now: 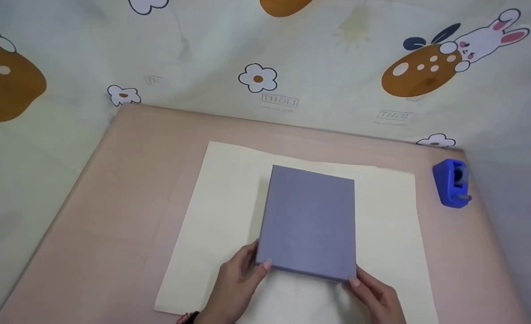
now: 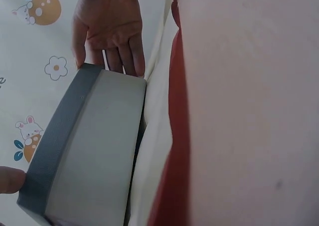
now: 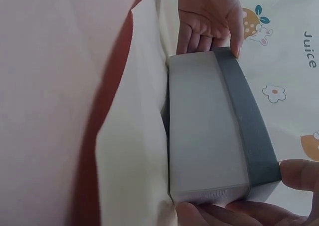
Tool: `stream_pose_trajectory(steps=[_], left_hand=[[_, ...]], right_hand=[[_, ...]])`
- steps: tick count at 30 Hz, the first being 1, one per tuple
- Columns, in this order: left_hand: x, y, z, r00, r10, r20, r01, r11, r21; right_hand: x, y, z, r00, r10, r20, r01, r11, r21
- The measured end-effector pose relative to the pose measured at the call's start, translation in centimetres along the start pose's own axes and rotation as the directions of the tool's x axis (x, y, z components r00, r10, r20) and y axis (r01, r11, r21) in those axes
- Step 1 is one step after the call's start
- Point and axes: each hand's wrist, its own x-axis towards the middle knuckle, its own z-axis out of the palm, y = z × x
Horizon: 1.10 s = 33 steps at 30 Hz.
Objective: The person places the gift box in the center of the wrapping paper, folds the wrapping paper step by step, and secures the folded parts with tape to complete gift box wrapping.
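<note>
A flat box with a grey-blue lid (image 1: 311,220) and paler sides (image 3: 207,131) sits over a large cream sheet of paper (image 1: 218,225). My left hand (image 1: 234,280) grips the box's near left corner, thumb at the lid's edge and fingers along the side. At the near right corner, my right hand (image 1: 381,294) holds the box the same way. In the right wrist view, some right-hand fingers (image 3: 234,213) lie low against the box's end. The paper's red underside (image 2: 178,111) shows along its near edge in the left wrist view. The box hides the paper's middle.
A blue tape dispenser (image 1: 447,184) stands at the table's right side, beyond the paper. The pink tabletop (image 1: 112,216) extends left of the paper. A patterned cloth (image 1: 202,49) with rabbits and flowers rises behind the table and at both sides.
</note>
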Motion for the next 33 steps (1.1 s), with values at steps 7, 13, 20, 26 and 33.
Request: stream_pose_trajectory(steps=[7,13,20,26,33], left_hand=[[0.1,-0.5,0.2,1.0,-0.025,0.005,0.024,1.0,0.02],[0.1,-0.4,0.0,0.999,-0.03,0.028,0.027,0.995,0.098],[0.1,0.1,-0.6,0.996,-0.066,0.056,0.056,0.986,0.159],[-0.2,1.2,-2.8,0.997,-0.069,0.028,0.061,0.969,0.24],[0.2,2.7,-8.9,0.967,0.054,-0.249,0.098,0.825,0.557]], right_hand=[[0.2,0.6,-0.1,1.0,0.007,-0.005,-0.007,0.999,-0.032],[0.2,0.7,-0.2,1.0,0.017,0.012,-0.017,0.999,-0.036],[0.2,0.3,-0.4,0.998,0.03,0.054,-0.025,0.995,-0.1],[0.4,-0.8,-2.5,1.0,0.025,0.018,-0.021,0.982,-0.187],[2.5,-1.9,-10.6,0.99,-0.01,-0.138,-0.056,0.882,-0.469]])
